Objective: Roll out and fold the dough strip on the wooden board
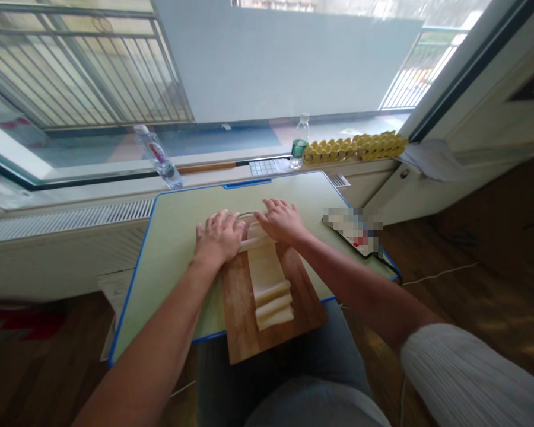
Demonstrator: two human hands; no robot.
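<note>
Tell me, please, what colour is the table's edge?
Blue, around the pale green table, seen in the head view.

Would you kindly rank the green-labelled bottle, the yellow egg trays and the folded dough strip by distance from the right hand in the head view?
1. Folded dough strip, under the right hand, on the board.
2. Green-labelled bottle, on the sill ahead.
3. Yellow egg trays, farther right on the sill.

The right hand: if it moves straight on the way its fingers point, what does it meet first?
The right hand points up-left across the dough, so it probably meets the left hand first, close beside it; depth is uncertain.
</note>
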